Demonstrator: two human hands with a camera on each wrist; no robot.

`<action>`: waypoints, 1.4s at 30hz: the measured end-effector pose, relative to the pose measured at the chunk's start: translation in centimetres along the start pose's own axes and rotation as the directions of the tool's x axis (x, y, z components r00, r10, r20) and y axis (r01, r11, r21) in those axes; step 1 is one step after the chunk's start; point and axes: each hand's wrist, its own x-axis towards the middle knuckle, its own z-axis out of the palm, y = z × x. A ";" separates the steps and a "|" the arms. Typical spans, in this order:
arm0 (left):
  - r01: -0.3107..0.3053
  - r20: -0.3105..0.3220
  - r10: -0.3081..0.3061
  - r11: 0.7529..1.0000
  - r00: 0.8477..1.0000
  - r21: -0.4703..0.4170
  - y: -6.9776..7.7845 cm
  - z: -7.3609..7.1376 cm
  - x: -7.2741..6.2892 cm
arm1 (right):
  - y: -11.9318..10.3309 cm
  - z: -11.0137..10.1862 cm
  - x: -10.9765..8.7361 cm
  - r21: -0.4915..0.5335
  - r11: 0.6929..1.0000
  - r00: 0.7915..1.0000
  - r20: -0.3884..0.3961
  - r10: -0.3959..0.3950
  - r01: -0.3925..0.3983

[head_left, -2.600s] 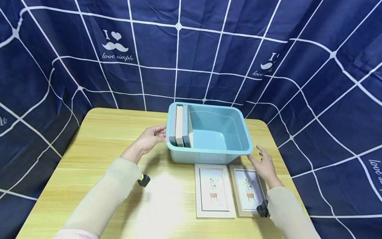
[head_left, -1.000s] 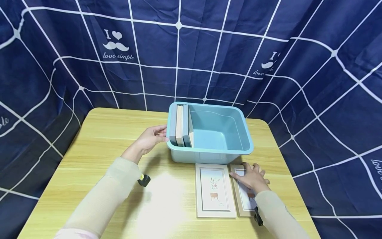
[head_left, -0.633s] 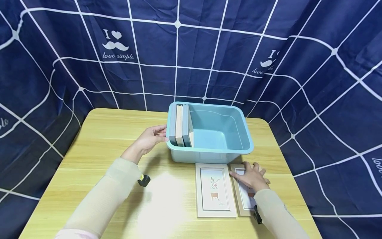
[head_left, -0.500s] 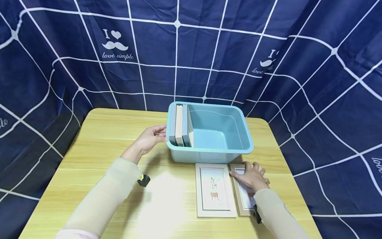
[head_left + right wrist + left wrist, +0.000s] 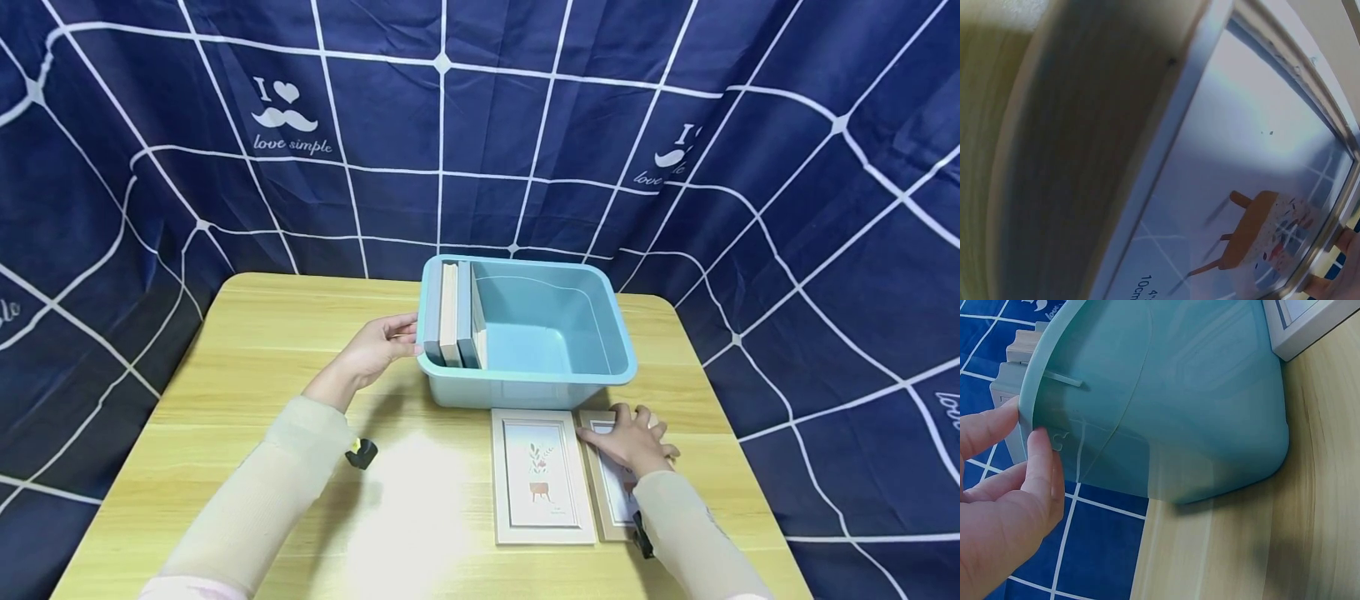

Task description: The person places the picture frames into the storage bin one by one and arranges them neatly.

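On your left, your left hand (image 5: 371, 350) pinches the near end of the light-blue plastic bin (image 5: 517, 393) by its left rim; the bin sits upright on the wooden tabletop (image 5: 277, 333). Inside, along that same end, is a row of standing picture frames (image 5: 451, 312), about four by their edges. In front of the bin, the pale picture frame (image 5: 542, 479) lies flat, face up, with no hand on it. Right of it lies the tan picture frame (image 5: 618, 504), under your right hand (image 5: 637, 442): thumb at its left edge, fingers bent over it, gripping it across. By my reading, the standing row is done and these two are left, the tan one held but apparently not yet raised. Your left wrist view shows fingertips tucked under the rim beside a moulded mark (image 5: 1059, 440), which the head view hides; only the head view looks down into the bin. Your right wrist view alone makes out "10cm" lettering (image 5: 1141, 287) near the printed orange pot (image 5: 1249, 231).
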 end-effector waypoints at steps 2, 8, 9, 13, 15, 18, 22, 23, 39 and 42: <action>-0.002 0.002 0.002 1.000 1.000 0.001 0.0 0.0 0.0 | 0.0 -0.1 0.1 0.000 1.000 1.000 0.000 0.000 0.000; -0.003 -0.003 0.003 1.000 1.000 0.009 0.0 0.0 0.0 | -0.1 -0.1 0.2 0.005 1.000 1.000 0.000 0.008 -0.008; -0.003 -0.004 0.003 1.000 1.000 0.009 0.0 0.0 0.0 | -0.1 -0.1 0.2 0.007 1.000 1.000 -0.002 0.009 -0.009; -0.007 -0.002 0.007 1.000 1.000 0.008 0.1 0.1 0.0 | -0.1 -0.2 0.3 0.018 1.000 1.000 -0.014 0.006 -0.006; -0.010 0.001 0.010 1.000 1.000 0.008 0.0 0.2 0.0 | 0.0 -0.2 0.3 0.015 1.000 1.000 -0.027 0.001 0.000; -0.012 0.003 0.012 1.000 1.000 0.009 0.0 0.2 0.0 | 0.1 -0.3 0.3 0.016 1.000 0.999 -0.048 -0.008 0.009; -0.009 0.001 0.009 1.000 1.000 0.012 0.0 0.1 0.0 | 0.1 -0.7 0.3 0.030 0.999 0.996 -0.080 -0.029 0.031; -0.008 -0.001 0.008 1.000 1.000 0.012 -0.1 0.1 0.0 | 0.2 -0.8 0.4 0.033 0.999 0.996 -0.088 -0.035 0.038; -0.009 0.001 0.009 1.000 1.000 0.023 0.0 -0.1 0.0 | 0.6 -4.0 -0.9 0.050 0.994 0.981 -0.173 -0.085 0.095; -0.009 0.001 0.009 1.000 1.000 0.027 0.1 0.0 -0.2 | 0.7 -4.5 -1.4 0.048 0.992 0.975 -0.199 -0.101 0.113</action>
